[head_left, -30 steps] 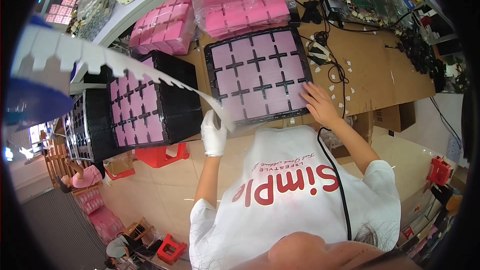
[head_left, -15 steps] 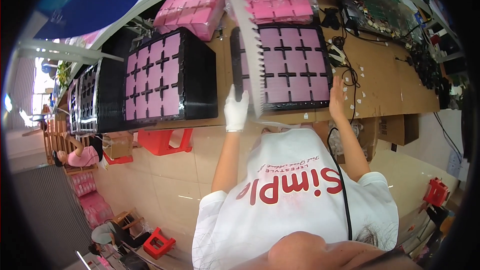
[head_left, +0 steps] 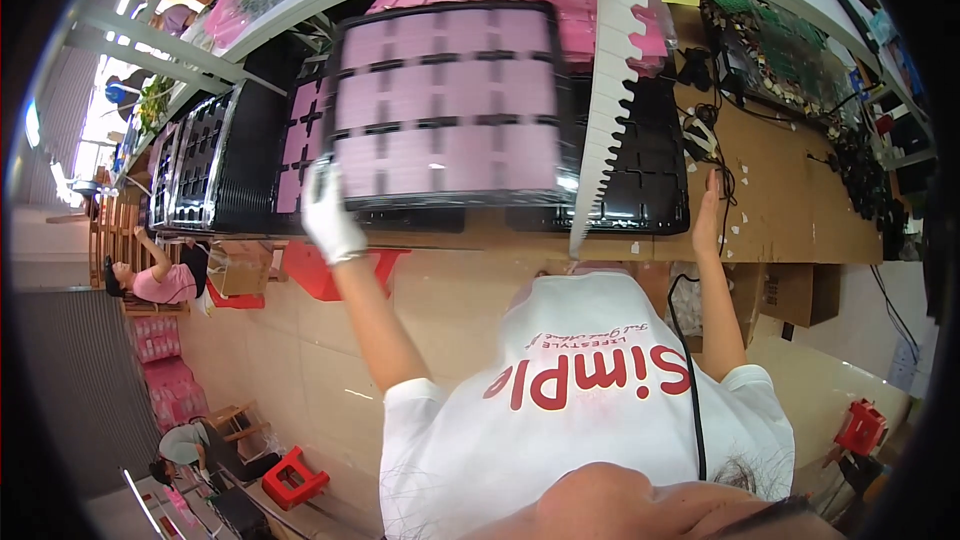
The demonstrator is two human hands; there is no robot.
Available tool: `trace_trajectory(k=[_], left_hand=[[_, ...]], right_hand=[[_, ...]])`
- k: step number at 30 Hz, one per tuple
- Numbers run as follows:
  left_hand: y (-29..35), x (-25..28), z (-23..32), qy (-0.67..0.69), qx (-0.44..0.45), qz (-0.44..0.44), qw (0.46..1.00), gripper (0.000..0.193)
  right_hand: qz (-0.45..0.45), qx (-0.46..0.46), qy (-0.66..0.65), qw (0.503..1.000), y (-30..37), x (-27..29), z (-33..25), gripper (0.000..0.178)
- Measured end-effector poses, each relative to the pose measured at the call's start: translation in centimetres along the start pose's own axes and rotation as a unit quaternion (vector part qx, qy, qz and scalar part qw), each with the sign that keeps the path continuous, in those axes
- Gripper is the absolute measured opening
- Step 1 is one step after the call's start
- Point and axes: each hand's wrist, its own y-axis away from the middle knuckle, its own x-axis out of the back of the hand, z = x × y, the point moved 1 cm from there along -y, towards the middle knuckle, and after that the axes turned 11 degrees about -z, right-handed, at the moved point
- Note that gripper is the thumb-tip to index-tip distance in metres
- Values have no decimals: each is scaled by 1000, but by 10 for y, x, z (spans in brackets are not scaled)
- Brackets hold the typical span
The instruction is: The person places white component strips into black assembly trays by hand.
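My left hand (head_left: pixel 332 215), in a white glove, grips the near left corner of a black tray with pink pads (head_left: pixel 450 105). The tray is raised and slightly blurred, and it partly covers a stack of black trays (head_left: pixel 300 145) on the left. On the table to the right lies another black tray (head_left: pixel 650 165), with its dark compartments showing. My right hand (head_left: pixel 707 215) is bare, its fingers stretched out and seen edge-on, close to that tray's right edge. Nothing shows in it. A pale toothed strip (head_left: pixel 608 90) crosses the view and hides part of both trays.
Pink pads in clear wrap (head_left: pixel 575 15) lie at the back. Black cables (head_left: pixel 722 175) and white scraps are on the brown table, and green circuit boards (head_left: pixel 770 45) fill a box at the back right. A red stool (head_left: pixel 335 270) stands below the table's edge. Other people sit farther left.
The pink-padded tray has gone up and left with my left hand, uncovering a black tray beneath. My right hand stays beside the right edge. The view has shifted a little.
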Motion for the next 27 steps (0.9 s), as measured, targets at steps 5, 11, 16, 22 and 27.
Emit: trace_trajectory(k=[5,11,16,22,27], left_hand=[[-82,146,-66,103,65,45,992,40],[-115,203,-110,-185,102,60,976,42],[-58,42,-24,-435,-151,-47,886,46],[9,-34,-30,-576,-177,-279,748,76],[19,-35,-19,-618,-145,-306,710,70]], right_hand=[[-21,-28,2,999,1,-13,-12,62],[-4,-23,-14,1000,2,-12,-23,59],[24,-33,-1,999,8,-7,-30,58],[4,0,21,1000,8,-13,-55,55],[-17,28,-7,999,14,-20,-62,51]])
